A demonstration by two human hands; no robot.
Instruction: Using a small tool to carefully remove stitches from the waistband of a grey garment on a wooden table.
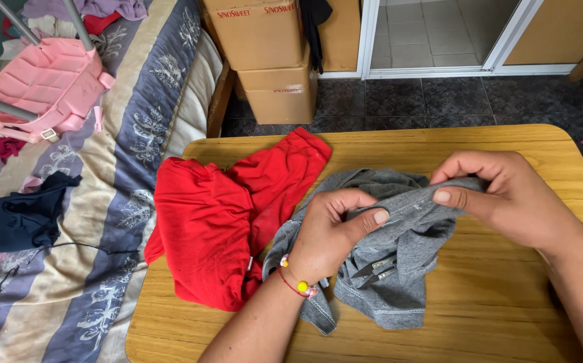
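Note:
A grey garment lies bunched on a wooden table. My left hand grips a fold of it near the middle, thumb pressed on the hem. My right hand pinches the same hem further right, holding it stretched between both hands. A small pair of metal thread snips rests on the grey cloth just below my left hand. A red garment lies crumpled on the table's left side, partly hanging over the edge and touching the grey one.
Left of the table is a bed with a striped floral cover, holding a dark garment and a pink quilted bag. Two cardboard boxes are stacked beyond the table. Dark floor tiles lie behind.

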